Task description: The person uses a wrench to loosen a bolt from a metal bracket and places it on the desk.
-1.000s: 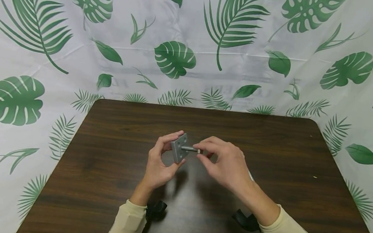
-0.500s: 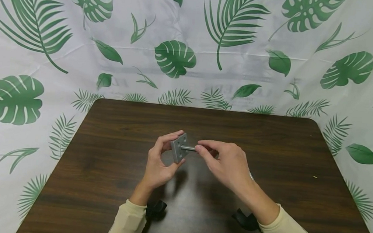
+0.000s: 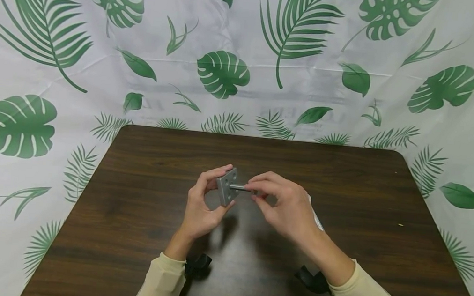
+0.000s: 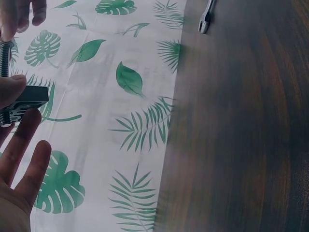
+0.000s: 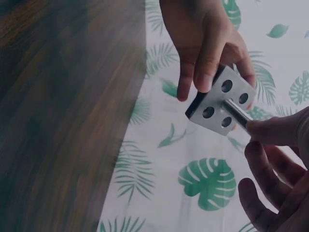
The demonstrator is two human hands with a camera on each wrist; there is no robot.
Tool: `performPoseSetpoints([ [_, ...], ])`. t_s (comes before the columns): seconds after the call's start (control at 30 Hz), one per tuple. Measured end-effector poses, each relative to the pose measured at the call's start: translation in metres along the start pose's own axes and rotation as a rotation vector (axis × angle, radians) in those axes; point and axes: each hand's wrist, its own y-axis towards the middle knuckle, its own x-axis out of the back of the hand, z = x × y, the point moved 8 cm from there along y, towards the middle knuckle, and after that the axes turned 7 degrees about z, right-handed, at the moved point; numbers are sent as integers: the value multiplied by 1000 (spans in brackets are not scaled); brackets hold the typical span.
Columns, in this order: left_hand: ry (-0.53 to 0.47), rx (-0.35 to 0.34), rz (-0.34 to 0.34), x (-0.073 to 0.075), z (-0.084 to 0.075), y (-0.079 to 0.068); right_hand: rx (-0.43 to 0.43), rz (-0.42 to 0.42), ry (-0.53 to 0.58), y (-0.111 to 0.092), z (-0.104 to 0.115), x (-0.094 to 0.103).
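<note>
My left hand (image 3: 202,213) holds a square grey metal plate (image 3: 223,193) by its edges, thumb below and fingers above, raised over the table. Several round holes surround the plate's middle in the right wrist view. A threaded bolt (image 5: 236,113) stands out of the plate's centre towards my right hand (image 3: 288,211). Thumb and fingertips of that hand pinch the bolt's outer end, covering most of it. In the left wrist view, the bolt's threaded shaft (image 4: 5,60) shows above the plate (image 4: 35,96), and its tip pokes out below.
The dark wood-grain table (image 3: 156,150) has rounded far corners. A leaf-printed white sheet (image 3: 266,99) hangs behind it. A metal tool with a forked end (image 4: 204,23) lies on the table in the left wrist view. Black straps (image 3: 313,280) are at both wrists.
My right fingers shift around the bolt's outer end, thumb and fingertips rolling forward, back and regripping. The left hand and plate stay nearly still.
</note>
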Motion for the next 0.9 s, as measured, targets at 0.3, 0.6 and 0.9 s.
performPoseSetpoints([
  [0.3,-1,-8,4,0,0,0,-153,3,-19,-3,-10,-1],
  [0.6,-1,-18,-2,1,-1,0,-212,19,-42,-2,-13,-3],
  [0.9,-7,-4,3,1,1,-1,-56,0,-3,0,-2,-2],
])
